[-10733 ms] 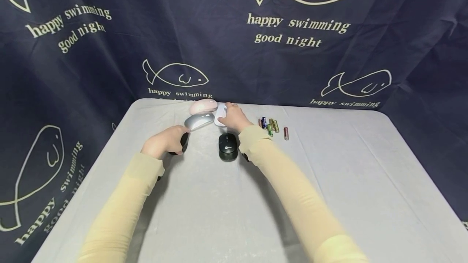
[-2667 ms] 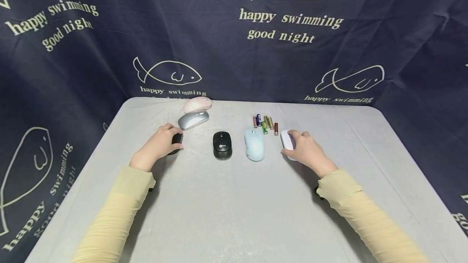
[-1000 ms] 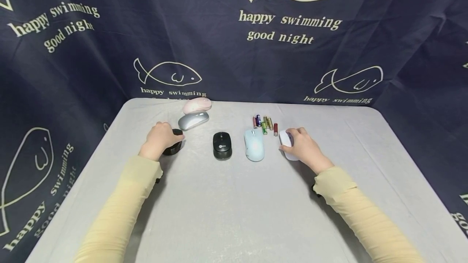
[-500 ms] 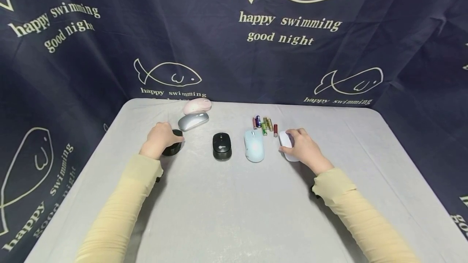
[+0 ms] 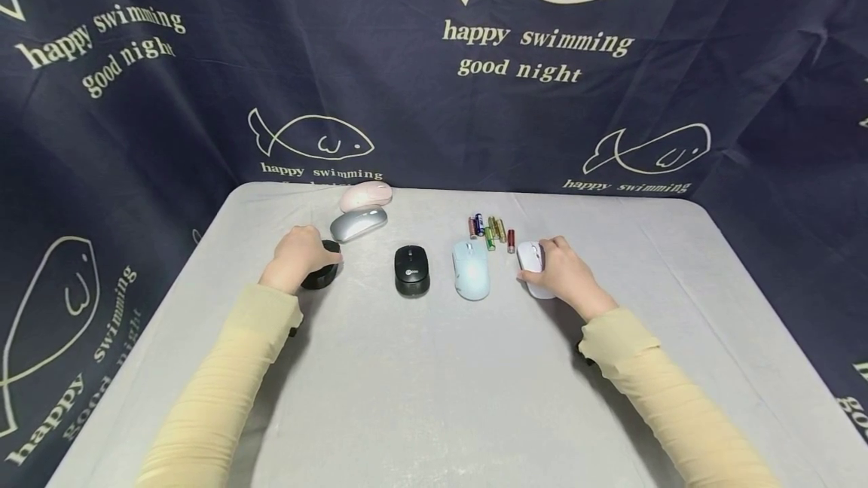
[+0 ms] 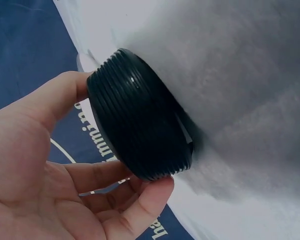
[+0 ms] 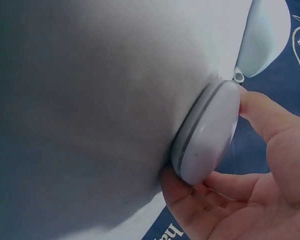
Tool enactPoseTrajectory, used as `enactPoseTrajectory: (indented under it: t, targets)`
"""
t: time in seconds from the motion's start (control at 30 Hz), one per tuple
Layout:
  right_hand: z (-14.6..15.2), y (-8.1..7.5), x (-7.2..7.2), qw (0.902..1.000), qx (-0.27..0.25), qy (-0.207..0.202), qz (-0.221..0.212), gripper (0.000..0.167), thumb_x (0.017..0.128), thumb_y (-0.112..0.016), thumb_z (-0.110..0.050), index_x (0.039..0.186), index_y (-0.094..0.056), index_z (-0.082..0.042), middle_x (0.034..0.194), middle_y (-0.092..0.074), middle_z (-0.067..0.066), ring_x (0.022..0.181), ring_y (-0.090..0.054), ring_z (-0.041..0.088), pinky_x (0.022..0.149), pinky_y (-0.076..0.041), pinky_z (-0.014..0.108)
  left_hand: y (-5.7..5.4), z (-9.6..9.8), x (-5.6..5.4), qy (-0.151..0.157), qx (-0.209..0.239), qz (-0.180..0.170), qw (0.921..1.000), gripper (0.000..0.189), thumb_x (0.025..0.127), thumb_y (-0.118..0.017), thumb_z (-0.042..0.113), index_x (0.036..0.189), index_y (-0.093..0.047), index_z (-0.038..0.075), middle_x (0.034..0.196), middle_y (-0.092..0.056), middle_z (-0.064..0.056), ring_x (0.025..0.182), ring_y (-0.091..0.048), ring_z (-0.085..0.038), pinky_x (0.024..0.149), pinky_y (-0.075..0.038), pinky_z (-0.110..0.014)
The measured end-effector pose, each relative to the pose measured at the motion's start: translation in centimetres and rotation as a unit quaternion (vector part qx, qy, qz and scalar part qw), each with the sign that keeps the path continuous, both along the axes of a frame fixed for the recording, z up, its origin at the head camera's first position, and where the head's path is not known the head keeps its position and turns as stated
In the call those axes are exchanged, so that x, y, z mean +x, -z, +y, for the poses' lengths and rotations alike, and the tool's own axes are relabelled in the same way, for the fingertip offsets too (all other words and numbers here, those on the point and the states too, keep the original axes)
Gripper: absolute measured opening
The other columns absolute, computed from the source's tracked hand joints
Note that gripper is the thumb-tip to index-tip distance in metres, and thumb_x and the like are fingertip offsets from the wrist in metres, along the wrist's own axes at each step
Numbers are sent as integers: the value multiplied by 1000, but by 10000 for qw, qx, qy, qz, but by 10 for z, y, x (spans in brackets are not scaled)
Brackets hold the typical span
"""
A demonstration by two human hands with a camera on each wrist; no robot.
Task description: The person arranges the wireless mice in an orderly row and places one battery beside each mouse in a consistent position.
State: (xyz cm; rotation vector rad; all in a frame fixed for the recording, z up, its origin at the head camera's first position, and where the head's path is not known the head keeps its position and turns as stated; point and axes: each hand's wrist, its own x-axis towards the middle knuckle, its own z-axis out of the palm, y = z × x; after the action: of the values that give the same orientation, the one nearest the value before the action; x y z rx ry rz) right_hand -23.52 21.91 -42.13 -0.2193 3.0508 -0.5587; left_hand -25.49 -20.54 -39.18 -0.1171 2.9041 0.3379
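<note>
My left hand [image 5: 296,256] grips a black mouse [image 5: 322,276] on the left of the table. The left wrist view shows the ribbed sides of this mouse [image 6: 140,117], with thumb and fingers on opposite sides. My right hand [image 5: 566,277] holds a white mouse [image 5: 531,260] by its sides, thumb on the left. In the right wrist view, the white mouse [image 7: 210,135] sits on the cloth between thumb and fingers. Between the hands stand another black mouse [image 5: 412,271] and a light blue mouse [image 5: 472,271].
A silver mouse [image 5: 359,224] and a pink mouse [image 5: 366,196] lie close together at the back left. Several small coloured batteries [image 5: 490,238] lie behind the light blue mouse, with a red one [image 5: 511,241] near the white mouse. A dark blue curtain [image 5: 434,126] hangs behind the table [image 5: 434,398].
Since the oldest frame, the white mouse has gone from beside the silver mouse to the right of the light blue one, in my right hand. Over the last second, the hands barely move.
</note>
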Motion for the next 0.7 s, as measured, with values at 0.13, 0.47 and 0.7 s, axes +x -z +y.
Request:
enactPoseTrajectory:
  t: [0.13,0.47,0.7]
  targets:
    - [0,-3,-1,9999,-92,-16,-64,79,74,-78,-34,126,-46,16,119,-48,32,100,-55,42,87,-48,54,-4,5,3,56,-6,10,10000,62,76,-67,43,106,-57,-10,106,-60,-29,91,-61,-37,75,-52,-46]
    - [5,-2,-11,9990,-48,11,-435,77,72,-78,-37,117,-50,19,102,-53,30,91,-54,38,80,-52,47,-12,16,16,266,-11,87,9996,58,77,-66,42,101,-58,-11,99,-60,-26,83,-61,-34,71,-52,-45]
    - [6,-3,-13,9988,-96,36,-487,72,74,-76,-38,113,-53,18,100,-54,28,88,-55,36,77,-53,45,-14,28,26,532,-117,339,9979,58,76,-68,42,96,-57,-12,94,-60,-26,81,-62,-35,71,-53,-46]
